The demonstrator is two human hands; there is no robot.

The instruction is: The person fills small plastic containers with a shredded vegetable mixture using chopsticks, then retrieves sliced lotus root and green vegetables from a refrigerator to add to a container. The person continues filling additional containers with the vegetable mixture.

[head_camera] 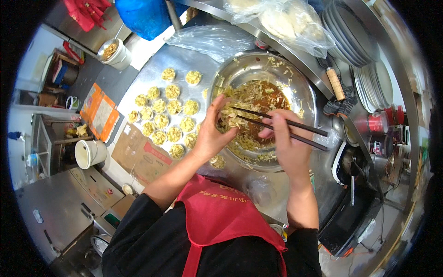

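Note:
A large stainless steel bowl (304,93) holds shredded cabbage in a reddish-brown liquid. Over its left rim my left hand (216,128) is curved around a small cup heaped with shredded cabbage (230,116); the cup itself is mostly hidden. My right hand (287,135) grips a pair of dark chopsticks (297,125), whose tips touch the cabbage at my left hand. Left of the bowl, several small filled cups (173,107) stand in loose rows on the steel table (204,57). One more filled cup (217,161) sits near the bowl's lower left edge.
Clear plastic sheeting (211,39) lies behind the bowl. A steel shelf at the right bears stacked plates (373,85), a plastic bag of pale food (287,24), a wooden-handled tool (335,83) and jars (377,121). Flattened cardboard (138,157) and a white bucket (90,154) are at the left.

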